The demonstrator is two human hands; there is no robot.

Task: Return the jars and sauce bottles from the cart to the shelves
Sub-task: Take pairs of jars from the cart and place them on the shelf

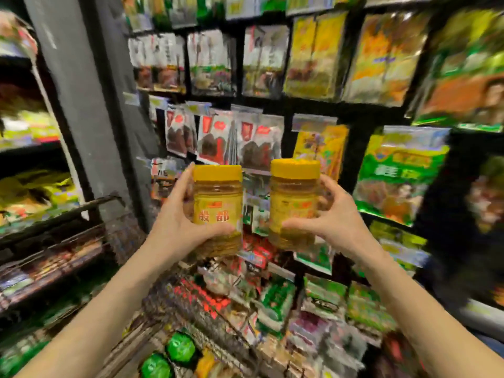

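I hold two matching jars upright at chest height, side by side and a little apart. Each has a yellow lid, a yellow label and amber contents. My left hand (174, 222) grips the left jar (218, 197) from its left side, thumb across the label's lower edge. My right hand (331, 216) grips the right jar (294, 197) from its right side, thumb under the label. Below them the wire cart (163, 306) shows two green-lidded jars (180, 349) near the bottom edge. The whole view is smeared by motion.
Hanging packets fill the black shelf wall (289, 107) straight ahead and to the right. A grey pillar (90, 105) stands at the left, with more shelves (41, 148) beyond it. Low bins of packets (321, 309) sit below the jars.
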